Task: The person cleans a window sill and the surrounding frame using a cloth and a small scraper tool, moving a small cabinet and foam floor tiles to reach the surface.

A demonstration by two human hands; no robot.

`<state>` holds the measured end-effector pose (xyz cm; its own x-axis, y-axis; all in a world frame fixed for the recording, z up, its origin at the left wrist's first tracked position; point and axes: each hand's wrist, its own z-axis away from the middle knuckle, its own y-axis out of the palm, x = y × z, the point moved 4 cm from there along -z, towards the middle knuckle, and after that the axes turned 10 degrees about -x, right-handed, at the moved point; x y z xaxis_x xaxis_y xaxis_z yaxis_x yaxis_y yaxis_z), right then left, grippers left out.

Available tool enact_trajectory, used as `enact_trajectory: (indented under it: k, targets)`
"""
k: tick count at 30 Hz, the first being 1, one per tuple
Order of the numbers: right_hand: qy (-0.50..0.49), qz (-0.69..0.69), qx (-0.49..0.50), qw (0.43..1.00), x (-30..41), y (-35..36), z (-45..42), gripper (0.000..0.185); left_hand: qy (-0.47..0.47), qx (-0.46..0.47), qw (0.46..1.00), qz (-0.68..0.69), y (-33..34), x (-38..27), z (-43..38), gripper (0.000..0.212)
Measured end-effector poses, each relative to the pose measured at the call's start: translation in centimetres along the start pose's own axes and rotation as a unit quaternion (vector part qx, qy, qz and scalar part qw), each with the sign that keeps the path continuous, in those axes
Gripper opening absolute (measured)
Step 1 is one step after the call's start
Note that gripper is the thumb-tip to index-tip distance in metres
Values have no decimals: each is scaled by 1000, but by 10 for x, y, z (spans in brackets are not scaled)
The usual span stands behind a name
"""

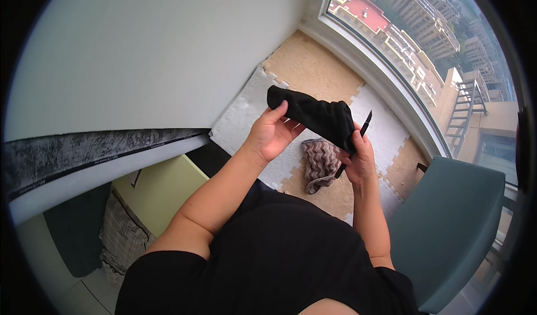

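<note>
A dark, bunched piece of black cloth (312, 109), shaped like a tube, is stretched between my two hands above the floor. My left hand (275, 132) grips its left end, thumb on top and fingers underneath. At the lower right end, my right hand (361, 157) pinches the gathered cloth. That same hand also holds a slim black pen-like stick (366, 123) with a slanted tip and a thin light band; its other end shows below the fingers. Beneath lies a crumpled brown-and-beige zigzag-patterned cloth (319, 164), partly covered by my right hand.
White and tan interlocking foam mats (314, 59) cover the floor. A large window (394, 42) runs along the right. A teal padded seat (451, 231) stands at lower right. To the left are a pale wall (155, 55), a yellow-green panel (163, 189) and a checked cloth (121, 231).
</note>
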<state>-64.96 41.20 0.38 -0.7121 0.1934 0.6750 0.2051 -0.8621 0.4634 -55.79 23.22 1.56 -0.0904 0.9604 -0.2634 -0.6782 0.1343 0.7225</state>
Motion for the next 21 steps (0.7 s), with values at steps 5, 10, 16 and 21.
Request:
enact_trajectory:
  k: [5, 10, 16, 21]
  targets:
    - [-7, 190, -43, 981, -34, 20, 27, 34, 38, -44, 998, 31, -48, 12, 58, 21]
    - [79, 189, 25, 978, -89, 27, 40, 5, 111, -148, 973, 135, -135, 4, 130, 25]
    - [176, 245, 184, 936, -154, 82, 86, 8, 276, -294, 908, 110, -227, -26, 220, 19]
    - [182, 275, 212, 920, -199, 130, 95, 14, 374, -339, 860, 80, -280, -62, 259, 28]
